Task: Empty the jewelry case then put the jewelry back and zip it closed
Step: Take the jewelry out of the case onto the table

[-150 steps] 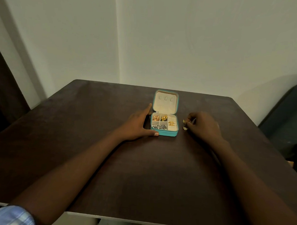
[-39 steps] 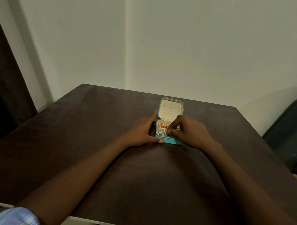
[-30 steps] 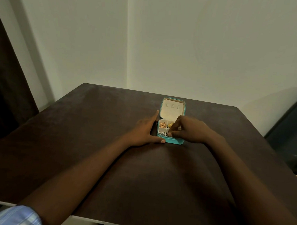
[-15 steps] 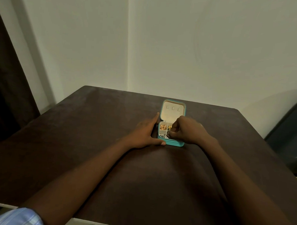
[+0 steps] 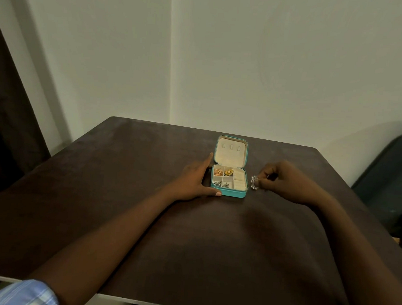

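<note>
Two hands on dark counter (image 5: 124, 195). Left hand (image 5: 192, 178) flat, fingers straight, bracing left edge of open teal jewelry case (image 5: 229, 176) near far edge. Right hand (image 5: 284, 179) just right of case, pinching silver jewelry piece (image 5: 254, 182). Near counter bare.

We look across a dark brown table (image 5: 129, 195) set against pale, plain walls (image 5: 280, 63) meeting in a corner. A dark curtain or panel (image 5: 5, 120) stands left; dark furniture (image 5: 388, 174) sits right, dimly lit.
</note>
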